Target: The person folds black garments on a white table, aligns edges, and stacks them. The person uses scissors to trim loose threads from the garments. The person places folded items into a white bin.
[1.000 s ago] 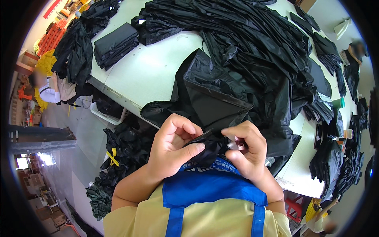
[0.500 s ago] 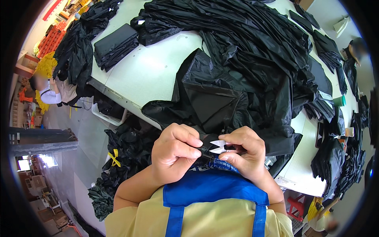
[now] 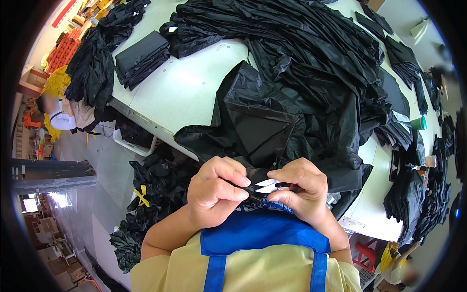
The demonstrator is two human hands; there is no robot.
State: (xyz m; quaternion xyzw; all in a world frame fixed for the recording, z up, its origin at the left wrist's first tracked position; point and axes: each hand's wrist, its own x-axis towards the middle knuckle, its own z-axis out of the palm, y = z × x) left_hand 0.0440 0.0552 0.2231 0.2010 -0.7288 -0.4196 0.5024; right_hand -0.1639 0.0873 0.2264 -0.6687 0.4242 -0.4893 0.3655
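Note:
Just above my blue apron (image 3: 262, 233), my left hand (image 3: 214, 192) is closed, pinching a small bit of black fabric between thumb and fingers. My right hand (image 3: 304, 189) grips a pair of thread snips (image 3: 266, 186), thumb below and fingers above. The silver blades point left and lie nearly together, their tips at the pinched fabric by my left fingertips. Whether a thread sits between the blades is too small to tell. Thin, shiny black fabric (image 3: 260, 129) lies crumpled on the table's near edge, right beyond both hands.
A large heap of black fabric (image 3: 311, 44) covers the far side of the white table (image 3: 170, 92). Folded black pieces (image 3: 141, 56) lie at its left. Below the left edge are a white basket (image 3: 131, 142) and more black fabric (image 3: 160, 180). Other people (image 3: 61, 114) stand farther off.
The snips have moved slightly left toward my left fingertips, and their blades have closed from wide apart to nearly together. My left hand has hardly moved.

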